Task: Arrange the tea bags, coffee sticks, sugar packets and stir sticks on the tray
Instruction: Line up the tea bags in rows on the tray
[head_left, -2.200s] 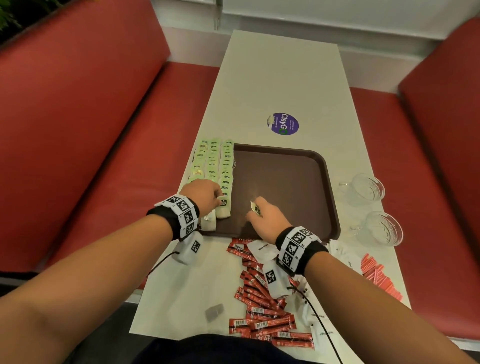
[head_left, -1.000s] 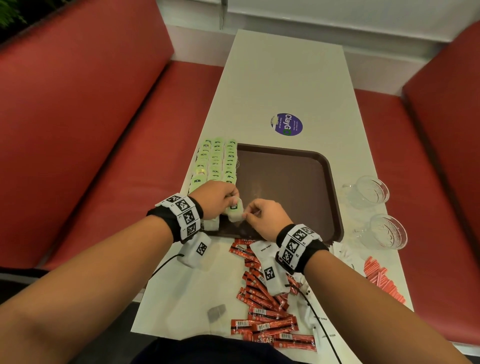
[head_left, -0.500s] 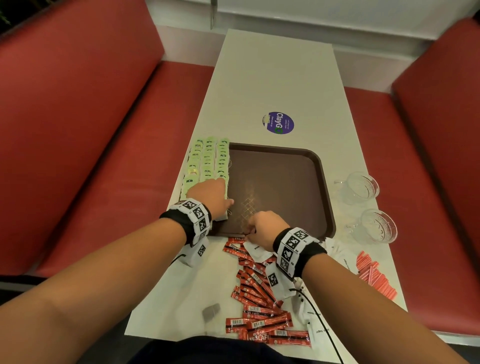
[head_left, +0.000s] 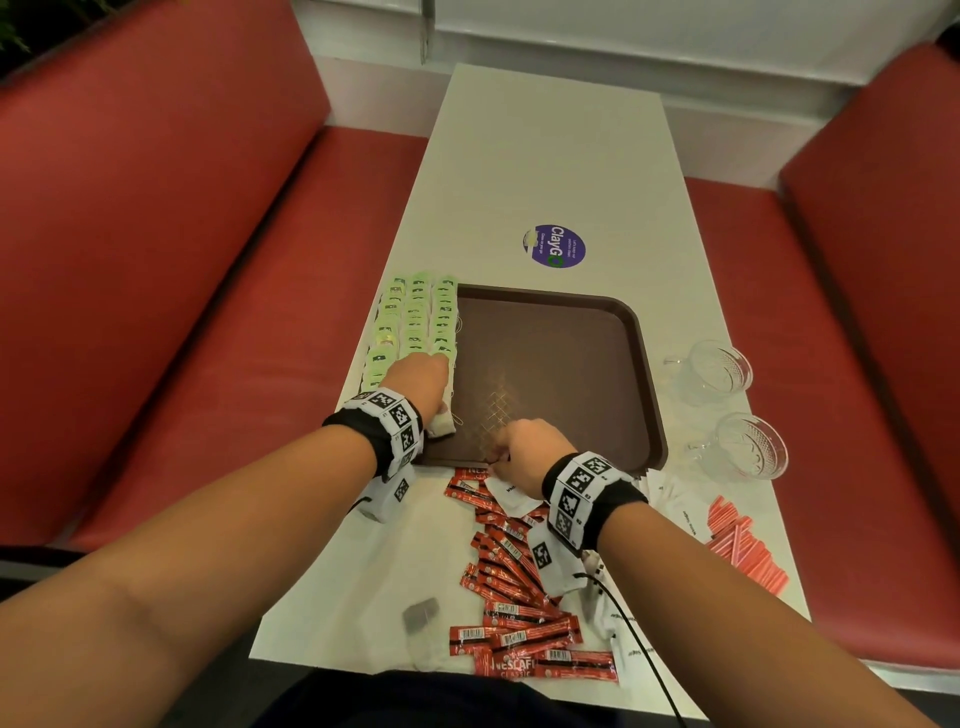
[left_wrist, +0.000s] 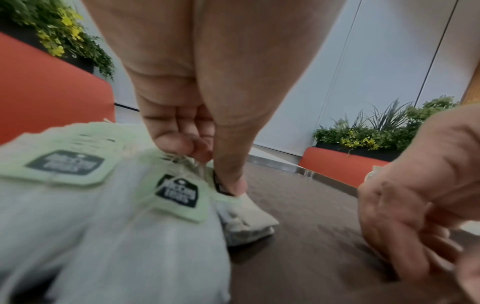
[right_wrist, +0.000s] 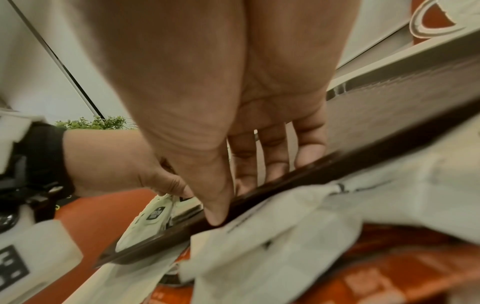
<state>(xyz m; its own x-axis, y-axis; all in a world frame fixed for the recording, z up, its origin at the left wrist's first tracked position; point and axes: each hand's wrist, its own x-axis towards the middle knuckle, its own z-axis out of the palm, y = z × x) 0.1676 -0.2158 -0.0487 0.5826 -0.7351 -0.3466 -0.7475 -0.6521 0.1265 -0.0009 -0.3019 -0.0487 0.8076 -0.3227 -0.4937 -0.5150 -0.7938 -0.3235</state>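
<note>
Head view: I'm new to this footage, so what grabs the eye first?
The brown tray mid-table, mostly bare, with rows of pale green tea bags along its left edge where the left hand rests. Nearer the person, red coffee sticks lie scattered, and the right hand hovers at the tray's near rim.

The tray (head_left: 545, 332) looks like dark brown plastic with a faint cross-hatched texture; the tea bags (head_left: 415, 317) are soft white mesh with matt green paper tags; the coffee sticks (head_left: 511, 571) are glossy red foil; two cups (head_left: 719, 371) are patterned clear glass; the tabletop (head_left: 545, 156) is smooth matt off-white
</note>
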